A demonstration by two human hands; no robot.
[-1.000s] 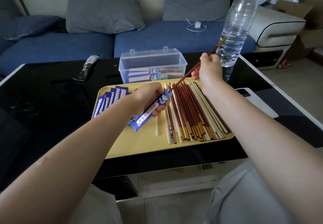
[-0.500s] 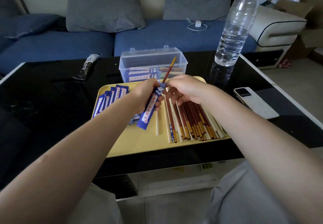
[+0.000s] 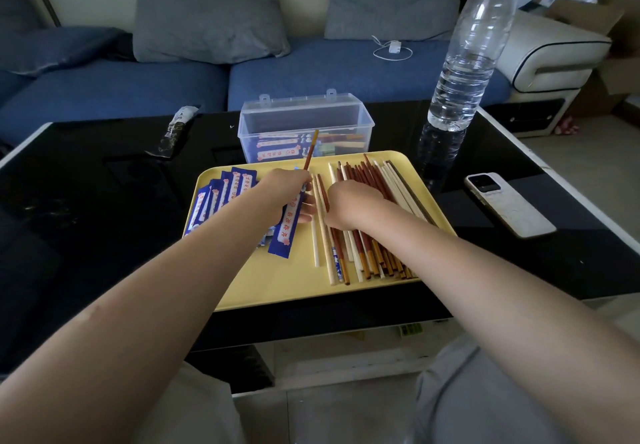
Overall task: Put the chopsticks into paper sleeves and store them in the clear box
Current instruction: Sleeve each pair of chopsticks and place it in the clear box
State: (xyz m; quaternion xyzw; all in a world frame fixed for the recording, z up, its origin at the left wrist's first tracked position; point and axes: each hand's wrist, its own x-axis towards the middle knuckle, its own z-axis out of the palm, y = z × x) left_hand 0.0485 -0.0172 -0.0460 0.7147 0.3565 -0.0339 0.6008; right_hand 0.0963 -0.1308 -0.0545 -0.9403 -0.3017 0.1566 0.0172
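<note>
My left hand (image 3: 284,194) grips a blue paper sleeve (image 3: 286,232) with a red chopstick (image 3: 310,153) sticking out of its top end, held over the yellow tray (image 3: 277,281). My right hand (image 3: 349,204) rests palm down on the pile of loose red and cream chopsticks (image 3: 367,243) on the tray's right half; its fingertips are hidden. A fan of empty blue sleeves (image 3: 221,194) lies on the tray's left. The clear box (image 3: 304,125) stands open behind the tray, with sleeved chopsticks inside.
A tall water bottle (image 3: 467,63) stands at the table's back right. A white phone (image 3: 509,208) lies to the right of the tray. A dark wrapped packet (image 3: 175,132) lies at the back left. A blue sofa runs behind the black table.
My right hand let go of the red chopstick, now deep in the sleeve, and dropped onto the loose pile. My left hand turned the sleeve more upright.
</note>
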